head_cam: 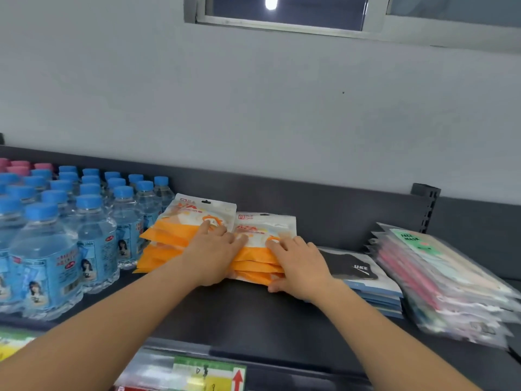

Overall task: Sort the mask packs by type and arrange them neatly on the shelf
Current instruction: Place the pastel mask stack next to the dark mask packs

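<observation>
Two stacks of glossy orange-and-white plastic mask packs (169,241) are laid side by side, touching, on the dark grey metal shelf (225,314). They are set between the clear blue-capped water bottles (93,238) and a black fabric mask in a clear sleeve (349,268) that tops a pile of flat blue packs (380,299). The left hand (212,258) is spread flat over the seam where the two stacks meet, fingers straight and pressing down, nothing clasped. The right hand (300,270) is laid on the stack nearer the black mask, fingers flat on top and the thumb set against its front edge — a squaring press, it is judged, rather than a grasp.

The packs are judged light, thin and floppy, with slick film faces that will let one slide off another; the fanned orange edges bear this out. A hold is best taken on a whole stack at once — pressed from above and pinched at the sealed front or side edges, where the film is likely stiffest, not at the punched hang tab at the back. Further right, a slumped pile of crinkly clear sleeves with pastel masks (439,280) is seen, well apart from the hands
</observation>
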Tool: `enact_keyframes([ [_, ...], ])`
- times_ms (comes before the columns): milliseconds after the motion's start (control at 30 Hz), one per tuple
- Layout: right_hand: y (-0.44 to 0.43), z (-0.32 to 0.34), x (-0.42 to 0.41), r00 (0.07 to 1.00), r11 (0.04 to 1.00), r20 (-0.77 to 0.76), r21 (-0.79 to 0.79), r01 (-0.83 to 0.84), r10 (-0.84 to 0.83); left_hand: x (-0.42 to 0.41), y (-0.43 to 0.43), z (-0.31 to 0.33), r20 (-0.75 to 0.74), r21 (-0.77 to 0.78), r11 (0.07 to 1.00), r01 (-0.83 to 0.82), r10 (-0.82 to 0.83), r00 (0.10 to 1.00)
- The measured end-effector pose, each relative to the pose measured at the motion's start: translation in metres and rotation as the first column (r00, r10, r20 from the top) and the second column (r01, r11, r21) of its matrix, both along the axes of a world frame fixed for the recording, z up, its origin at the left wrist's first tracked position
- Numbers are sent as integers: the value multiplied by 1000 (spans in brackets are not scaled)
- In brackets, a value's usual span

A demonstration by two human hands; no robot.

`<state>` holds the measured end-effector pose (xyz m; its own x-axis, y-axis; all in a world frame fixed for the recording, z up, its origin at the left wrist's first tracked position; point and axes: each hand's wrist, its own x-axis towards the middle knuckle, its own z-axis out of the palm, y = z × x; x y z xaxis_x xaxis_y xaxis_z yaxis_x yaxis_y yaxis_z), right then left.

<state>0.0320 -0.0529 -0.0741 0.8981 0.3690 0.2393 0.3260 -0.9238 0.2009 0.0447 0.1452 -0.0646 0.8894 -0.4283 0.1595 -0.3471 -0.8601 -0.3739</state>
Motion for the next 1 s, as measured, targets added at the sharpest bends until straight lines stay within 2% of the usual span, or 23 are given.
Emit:
enact_keyframes([
  [167, 16, 6, -2, 994, 994, 6, -24, 107, -107, 0, 17, 2, 0, -118, 989, 92, -93, 996],
  [233, 29, 9, -4, 997, 997, 22, 22, 79, -80, -4, 34, 11, -10, -164, 982, 96, -99, 995],
  [333, 52, 14, -4, 999, 993, 14, 112, -35, 34, -5, 63, 21, -40, -125, 992, 16, -21, 999],
  [400, 64, 14, -3, 997, 991, -26, 114, -69, 72, -3, 79, 20, -78, -96, 994, -48, 40, 996],
  [500, 72, 9, 3, 994, 998, -99, 48, -44, 48, 0, 93, 13, -100, -101, 992, -81, 71, 992],
  [667, 78, 5, 11, 998, 997, -68, 71, -1, 6, 8, 98, 14, -120, -140, 988, -70, 53, 991],
  [800, 89, 9, 12, 995, 993, -59, 94, -78, 84, 10, 97, 16, -113, -104, 992, -68, 57, 992],
  [867, 95, 10, 13, 988, 990, -104, 94, -106, 116, 9, 97, 14, -107, -70, 994, -87, 79, 991],
  [1000, 105, 8, 18, 985, 991, -132, 89, -98, 110, 11, 99, 6, -91, -90, 988, -127, 119, 989],
])
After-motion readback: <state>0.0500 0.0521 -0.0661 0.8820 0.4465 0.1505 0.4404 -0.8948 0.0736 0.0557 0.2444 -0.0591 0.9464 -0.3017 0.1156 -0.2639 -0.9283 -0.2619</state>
